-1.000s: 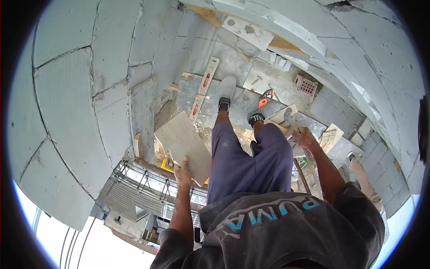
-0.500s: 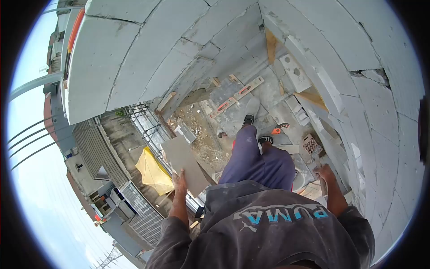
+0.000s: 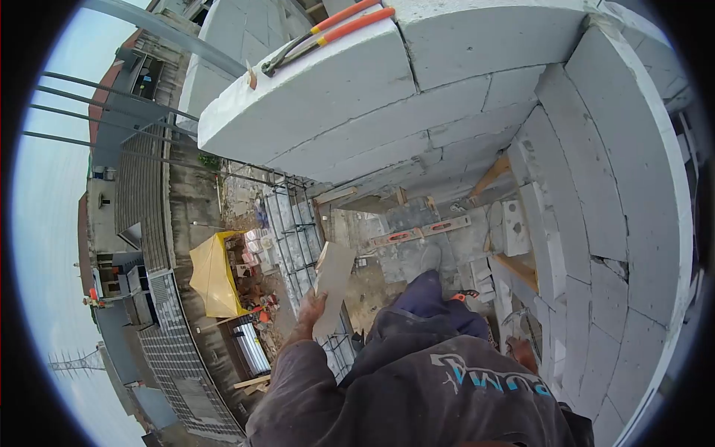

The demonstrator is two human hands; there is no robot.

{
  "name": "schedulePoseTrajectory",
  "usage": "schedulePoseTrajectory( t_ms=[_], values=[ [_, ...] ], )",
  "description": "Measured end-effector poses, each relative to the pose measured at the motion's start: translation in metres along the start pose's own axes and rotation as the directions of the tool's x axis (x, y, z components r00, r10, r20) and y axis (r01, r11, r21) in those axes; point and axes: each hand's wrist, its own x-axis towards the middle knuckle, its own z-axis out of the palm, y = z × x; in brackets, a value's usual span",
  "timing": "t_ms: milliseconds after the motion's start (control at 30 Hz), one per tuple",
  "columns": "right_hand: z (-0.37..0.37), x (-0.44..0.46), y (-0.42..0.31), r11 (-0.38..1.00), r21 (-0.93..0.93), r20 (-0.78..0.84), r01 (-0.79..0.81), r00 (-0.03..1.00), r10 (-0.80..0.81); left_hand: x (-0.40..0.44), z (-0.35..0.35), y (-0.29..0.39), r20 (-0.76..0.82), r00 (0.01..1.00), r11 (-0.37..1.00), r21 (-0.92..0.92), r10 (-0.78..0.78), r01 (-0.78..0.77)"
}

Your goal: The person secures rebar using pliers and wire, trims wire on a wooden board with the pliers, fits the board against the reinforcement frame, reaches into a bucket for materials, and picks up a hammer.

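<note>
My left hand (image 3: 313,305) is closed on the edge of a flat grey board (image 3: 337,279), held out to the left of my body with its pale, thin side showing. My right hand (image 3: 523,353) is low on the right, close to the block wall, with its fingers curled. A thin greyish tool seems to extend from it, but its kind is unclear and my shirt hides part of that arm. On top of the wall ahead lie long-handled cutters (image 3: 328,36) with orange-red grips.
Pale block walls (image 3: 477,112) rise ahead and on the right. A long level (image 3: 417,232) lies on the floor beyond my feet, with an orange-handled tool (image 3: 465,295) nearby. To the left are steel lattice bars (image 3: 287,231), a drop, and a yellow tarp (image 3: 216,276) below.
My view has swung, bringing the wall top and the cutters into sight. The board in my left hand has turned more edge-on. My right hand remains low beside the wall.
</note>
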Motion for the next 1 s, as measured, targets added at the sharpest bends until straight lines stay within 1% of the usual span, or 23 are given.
schedulePoseTrajectory(
  t_ms=[67, 133, 200, 267, 367, 400, 433, 467, 500, 533, 567, 600, 667, 767, 833, 867, 967, 1000],
  values=[
    [0.006, -0.032, -0.037, 0.996, -0.090, -0.047, -0.018, 0.999, 0.013, 0.000, -0.015, 0.020, 0.008, 1.000, 0.998, 0.059, -0.007, 0.007],
    [0.013, -0.052, -0.078, 0.966, -0.259, -0.141, -0.029, 0.990, -0.008, 0.009, -0.015, 0.020, 0.019, 1.000, 0.998, -0.055, 0.011, -0.010],
    [0.014, -0.063, -0.110, 0.937, -0.349, -0.169, -0.021, 0.985, -0.041, 0.012, -0.006, 0.013, 0.031, 1.000, 0.990, -0.138, 0.003, 0.002],
    [0.016, -0.066, -0.137, 0.933, -0.360, -0.131, 0.025, 0.988, -0.077, 0.021, 0.013, 0.003, 0.044, 0.999, 0.982, -0.187, -0.025, 0.033],
    [0.017, -0.061, -0.166, 0.925, -0.367, -0.064, 0.098, 0.989, -0.130, -0.007, 0.020, 0.026, 0.028, 1.000, 0.968, -0.251, 0.010, -0.003],
    [0.009, -0.047, -0.163, 0.869, -0.393, 0.059, 0.301, 0.951, -0.303, -0.013, 0.030, 0.022, 0.031, 0.999, 0.959, -0.285, 0.019, -0.009],
    [-0.001, -0.028, -0.157, 0.778, -0.392, 0.185, 0.492, 0.870, -0.457, -0.019, 0.045, 0.016, 0.034, 0.999, 0.948, -0.318, 0.030, -0.017],
    [-0.005, -0.025, -0.161, 0.754, -0.401, 0.214, 0.520, 0.854, -0.475, -0.026, 0.056, 0.012, 0.034, 0.998, 0.936, -0.351, 0.044, -0.029],
    [-0.008, -0.023, -0.167, 0.730, -0.408, 0.242, 0.548, 0.836, -0.493, -0.037, 0.061, 0.011, 0.019, 0.999, 0.938, -0.344, 0.049, -0.039],
    [0.006, -0.047, -0.199, 0.789, -0.444, 0.168, 0.425, 0.904, -0.393, -0.050, 0.064, 0.013, 0.002, 0.999, 0.939, -0.340, 0.054, -0.049],
    [0.004, -0.051, -0.211, 0.807, -0.457, 0.133, 0.374, 0.926, -0.353, -0.062, 0.072, 0.016, -0.016, 0.998, 0.939, -0.339, 0.056, -0.058],
    [0.003, -0.055, -0.222, 0.824, -0.467, 0.099, 0.321, 0.945, -0.312, -0.072, 0.082, 0.016, -0.006, 1.000, 0.935, -0.354, 0.009, -0.011],
    [-0.004, -0.029, -0.212, 0.821, -0.440, 0.129, 0.363, 0.931, -0.342, -0.095, 0.095, 0.009, 0.022, 0.996, 0.929, -0.359, -0.083, 0.086],
    [-0.017, 0.005, -0.186, 0.856, -0.405, 0.155, 0.322, 0.947, -0.283, -0.121, 0.116, -0.010, 0.044, 0.997, 0.910, -0.407, -0.070, 0.082],
    [-0.025, 0.014, -0.173, 0.875, -0.388, 0.148, 0.290, 0.957, -0.251, -0.134, 0.125, -0.015, 0.060, 0.991, 0.904, -0.407, -0.118, 0.132],
    [-0.028, 0.019, -0.165, 0.867, -0.404, 0.155, 0.293, 0.956, -0.251, -0.142, 0.131, -0.019, 0.072, 0.987, 0.900, -0.404, -0.143, 0.160],
    [-0.035, 0.025, -0.147, 0.800, -0.496, 0.189, 0.337, 0.941, -0.279, -0.152, 0.166, -0.048, -0.026, 0.985, 0.937, -0.314, -0.169, 0.153],
    [-0.035, 0.027, -0.141, 0.769, -0.527, 0.212, 0.361, 0.932, -0.293, -0.157, 0.170, -0.053, 0.000, 0.984, 0.936, -0.309, -0.180, 0.171]
  ],
)
